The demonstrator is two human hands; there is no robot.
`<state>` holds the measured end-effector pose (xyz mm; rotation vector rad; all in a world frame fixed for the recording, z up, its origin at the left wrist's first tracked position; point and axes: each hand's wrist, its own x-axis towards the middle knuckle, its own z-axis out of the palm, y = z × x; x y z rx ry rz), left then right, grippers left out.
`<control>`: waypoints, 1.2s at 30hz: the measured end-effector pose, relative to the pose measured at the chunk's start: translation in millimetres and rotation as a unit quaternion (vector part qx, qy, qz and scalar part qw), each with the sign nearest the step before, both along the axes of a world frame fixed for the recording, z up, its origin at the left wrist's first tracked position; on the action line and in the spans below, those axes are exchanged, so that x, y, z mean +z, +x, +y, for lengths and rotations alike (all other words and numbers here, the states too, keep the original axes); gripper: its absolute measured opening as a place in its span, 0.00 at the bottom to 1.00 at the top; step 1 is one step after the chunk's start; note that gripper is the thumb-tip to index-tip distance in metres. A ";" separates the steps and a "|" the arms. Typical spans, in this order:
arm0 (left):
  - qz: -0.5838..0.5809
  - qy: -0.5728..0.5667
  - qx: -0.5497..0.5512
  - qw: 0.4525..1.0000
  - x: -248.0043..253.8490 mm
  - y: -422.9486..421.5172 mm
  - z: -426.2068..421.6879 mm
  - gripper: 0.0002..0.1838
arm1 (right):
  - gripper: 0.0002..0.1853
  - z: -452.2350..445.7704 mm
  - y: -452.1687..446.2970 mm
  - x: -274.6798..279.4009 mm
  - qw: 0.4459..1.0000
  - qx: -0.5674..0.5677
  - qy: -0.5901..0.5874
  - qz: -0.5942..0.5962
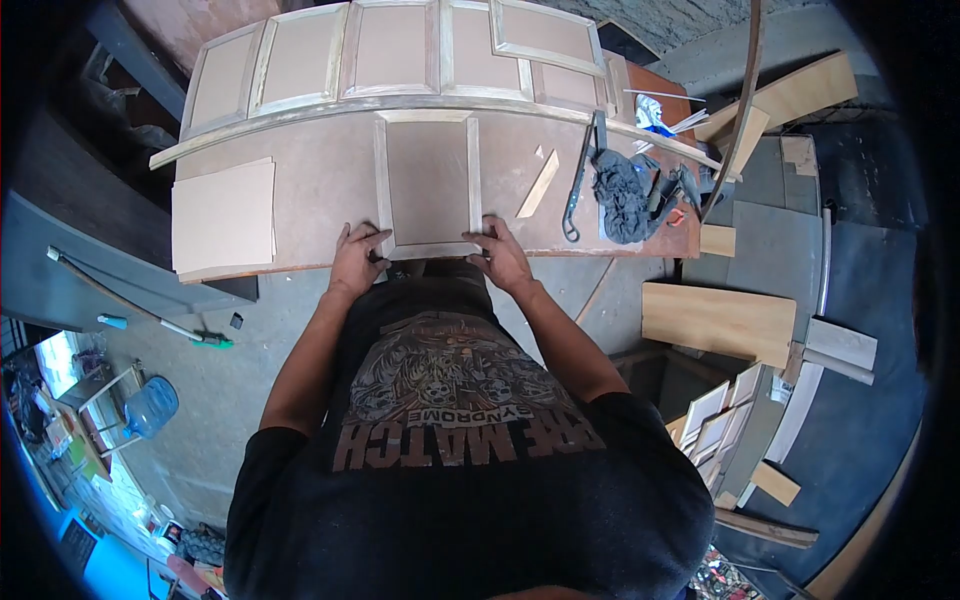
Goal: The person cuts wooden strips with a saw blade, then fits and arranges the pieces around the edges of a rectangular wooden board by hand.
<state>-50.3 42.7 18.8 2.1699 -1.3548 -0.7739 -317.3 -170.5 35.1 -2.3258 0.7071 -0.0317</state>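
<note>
A small framed wooden panel [427, 180], pale wood strips around a brown board, lies flat at the near edge of the workbench [325, 180]. My left hand [358, 258] grips its near left corner, index finger on top of the frame and thumb lower down. At the near right corner my right hand [502, 255] holds the frame in much the same way. Beyond the panel's far end runs a long wooden strip [330, 108]. Left of my left hand sits a stack of thin board sheets [224, 215].
Several similar framed panels [390, 50] stand in a row at the back. To the right are a wood offcut [539, 184], a dark metal bar [577, 190] and a crumpled dark cloth [625, 195]. A plywood board [718, 322] and a water jug [152, 407] are off the bench.
</note>
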 end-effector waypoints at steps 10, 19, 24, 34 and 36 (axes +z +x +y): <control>-0.002 -0.030 0.048 0.998 4.4 -1.9 -4.9 0.51 | 0.49 6.0 8.1 7.9 0.995 -0.096 0.000 -0.023; 0.011 0.011 0.108 0.994 -13.7 1.9 -20.2 0.48 | 0.42 4.2 25.6 -12.1 0.984 -0.173 -0.029 0.010; 0.016 0.002 0.111 0.994 -20.3 3.0 -19.8 0.48 | 0.40 3.6 24.4 -16.1 0.983 -0.180 -0.024 -0.004; 0.015 0.000 0.114 0.993 -18.1 4.1 -18.5 0.46 | 0.40 1.2 24.4 -15.6 0.985 -0.171 -0.016 0.012; 0.014 -0.008 0.112 0.994 -20.6 4.7 -18.3 0.46 | 0.39 1.4 24.8 -13.5 0.983 -0.182 -0.009 0.010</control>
